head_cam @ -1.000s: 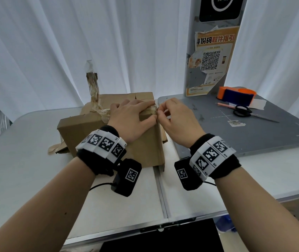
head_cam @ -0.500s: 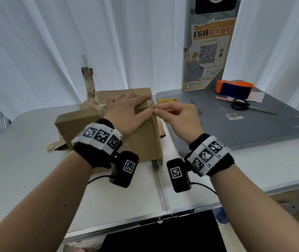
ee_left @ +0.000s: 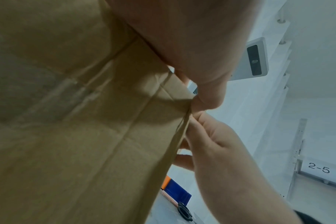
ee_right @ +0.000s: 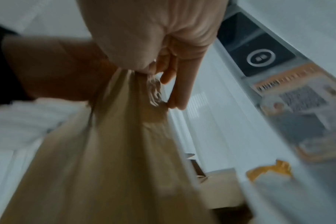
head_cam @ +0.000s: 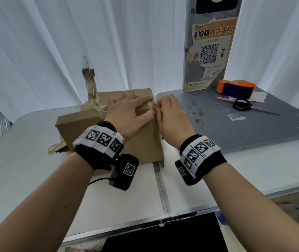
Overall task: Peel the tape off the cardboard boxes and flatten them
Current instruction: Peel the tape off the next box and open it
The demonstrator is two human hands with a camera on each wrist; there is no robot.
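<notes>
The left hand (head_cam: pixel 128 115) lies flat with straight fingers on top of the cardboard box (head_cam: pixel 108 135) on the white table (head_cam: pixel 26 160), likely to keep it from sliding, while the right hand (head_cam: pixel 172 119) pinches clear tape (ee_right: pixel 154 89) at the box's top right edge to peel it.

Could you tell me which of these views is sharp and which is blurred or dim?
Head view: sharp, evenly lit, edges bowed by the wide lens. Left wrist view: dim, cardboard box shadowed. Right wrist view: motion-blurred, though crinkled tape glints.
</notes>
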